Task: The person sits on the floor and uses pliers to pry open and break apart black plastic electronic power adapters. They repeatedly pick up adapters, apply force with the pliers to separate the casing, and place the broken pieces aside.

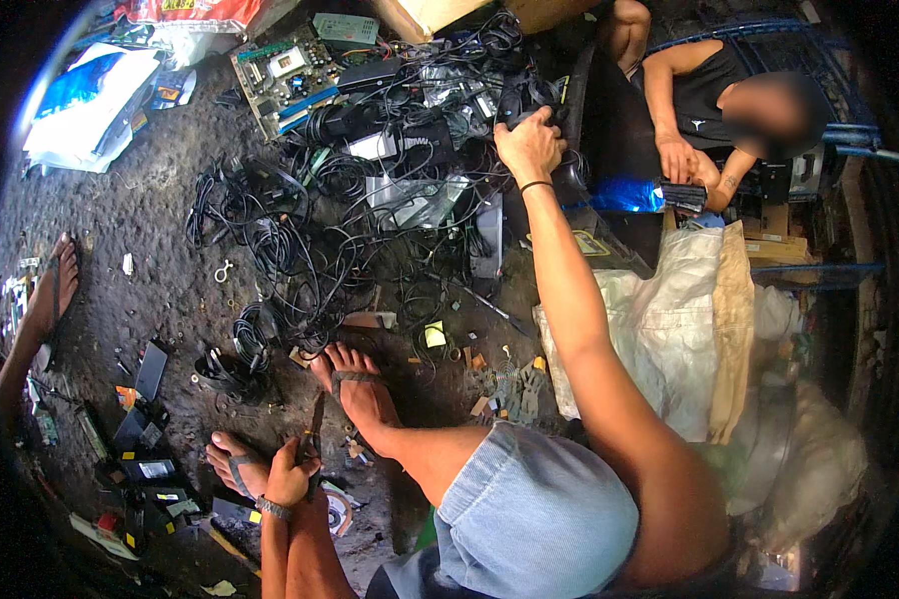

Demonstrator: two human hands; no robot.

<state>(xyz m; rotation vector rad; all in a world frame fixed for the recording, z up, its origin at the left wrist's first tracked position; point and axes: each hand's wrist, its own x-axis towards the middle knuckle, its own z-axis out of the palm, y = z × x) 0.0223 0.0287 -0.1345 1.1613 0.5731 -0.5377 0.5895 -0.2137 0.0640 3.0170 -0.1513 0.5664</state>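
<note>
My right hand (531, 148) reaches far out to the right end of a tangled heap of black cables (285, 235). Its fingers are curled down over a black item in the heap, which the hand mostly hides. Low in the view, my left hand (288, 475) is closed beside my sandalled foot (238, 462). A dark, narrow, blade-like tool (317, 417) sticks up out of its grip. Among the cables lie a white-labelled adapter (385, 145) and clear plastic bags (415, 200).
A green circuit board (270, 80) and a metal power supply (346, 30) lie beyond the heap. Flat black battery packs (150, 469) litter the lower left. Pale sacks (669, 290) lie right. A co-worker (704, 110) holds a dark object; another person's foot (60, 280) is left.
</note>
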